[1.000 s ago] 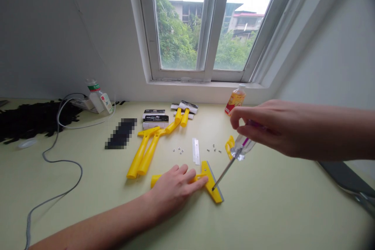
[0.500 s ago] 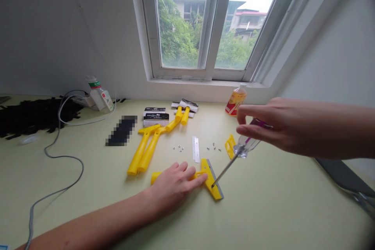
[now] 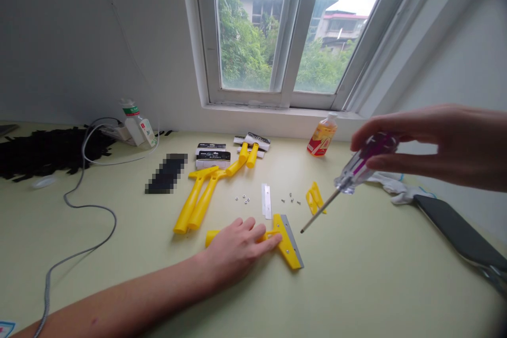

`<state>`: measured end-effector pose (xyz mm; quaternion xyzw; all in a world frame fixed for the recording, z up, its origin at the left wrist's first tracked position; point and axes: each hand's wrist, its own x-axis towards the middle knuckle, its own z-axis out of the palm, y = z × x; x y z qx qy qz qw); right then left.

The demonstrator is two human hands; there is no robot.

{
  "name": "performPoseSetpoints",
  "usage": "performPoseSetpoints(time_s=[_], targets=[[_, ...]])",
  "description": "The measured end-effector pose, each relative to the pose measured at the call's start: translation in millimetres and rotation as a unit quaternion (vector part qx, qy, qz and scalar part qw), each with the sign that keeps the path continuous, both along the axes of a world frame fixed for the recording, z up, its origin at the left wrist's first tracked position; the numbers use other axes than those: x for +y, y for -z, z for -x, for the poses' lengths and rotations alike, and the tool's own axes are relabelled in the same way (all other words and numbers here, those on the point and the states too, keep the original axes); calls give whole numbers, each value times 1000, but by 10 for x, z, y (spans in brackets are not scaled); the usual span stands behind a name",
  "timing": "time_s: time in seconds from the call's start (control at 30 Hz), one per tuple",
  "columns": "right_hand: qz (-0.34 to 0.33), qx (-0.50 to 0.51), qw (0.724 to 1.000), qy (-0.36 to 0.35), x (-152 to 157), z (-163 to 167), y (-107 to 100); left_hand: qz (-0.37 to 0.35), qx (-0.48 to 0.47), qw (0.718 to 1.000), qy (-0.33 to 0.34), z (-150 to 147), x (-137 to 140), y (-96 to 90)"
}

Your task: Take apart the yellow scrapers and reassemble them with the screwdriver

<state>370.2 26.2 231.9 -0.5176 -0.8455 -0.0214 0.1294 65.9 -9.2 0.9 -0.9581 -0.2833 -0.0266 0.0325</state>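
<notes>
My left hand is wrapped over the handle of a yellow scraper, pressing it flat on the table. A grey blade shows along the scraper head, with two screws in its face. In my right hand is a screwdriver with a clear and purple handle, its tip in the air just right of the scraper head. Loose blades, small nuts and small screws lie beyond the scraper. Two yellow plastic pieces rest behind the screwdriver shaft.
More yellow scraper handles and black-and-white packaged heads lie left and behind. A bottle of orange liquid stands near the window. White gloves and a dark flat object are at right; a grey cable runs down the left.
My right hand has lifted the screwdriver off the scraper head and moved up and right, leaving the screw it was on in view. My left hand still holds the scraper in place.
</notes>
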Motion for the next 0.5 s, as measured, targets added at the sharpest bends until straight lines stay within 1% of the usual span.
performPoseSetpoints(time_s=[0.03, 0.07, 0.1, 0.17, 0.2, 0.23, 0.27, 0.3, 0.33, 0.4, 0.5], targets=[[7, -29, 1000, 10, 15, -76, 12, 2, -2, 1000, 1, 1, 2, 0], [5, -55, 998, 36, 21, -165, 41, 4, -2, 1000, 3, 2, 3, -2], [-11, -68, 994, 85, 14, -264, 89, 4, -2, 1000, 4, 3, 4, -5], [-52, -50, 976, 207, -49, -469, 260, 2, 0, 1000, 0, 3, 1, -12], [-75, -23, 962, 263, -106, -563, 384, 2, 2, 1000, -4, 2, -3, -13], [-107, 10, 942, 319, -179, -645, 534, 2, 5, 1000, -9, 0, -8, -13], [-122, 51, 925, 357, -262, -710, 705, 2, 9, 1000, -15, -2, -14, -10], [-139, 101, 902, 396, -351, -758, 892, 0, 13, 1000, -20, -4, -20, -3], [-129, 134, 888, 420, -440, -789, 1090, -3, 17, 1000, -25, -5, -27, 8], [-109, 166, 882, 426, -601, -809, 1489, -22, 19, 999, -38, -4, -40, 37], [-159, 109, 911, 366, -753, -790, 1999, -62, 9, 997, -50, 9, -56, 88]])
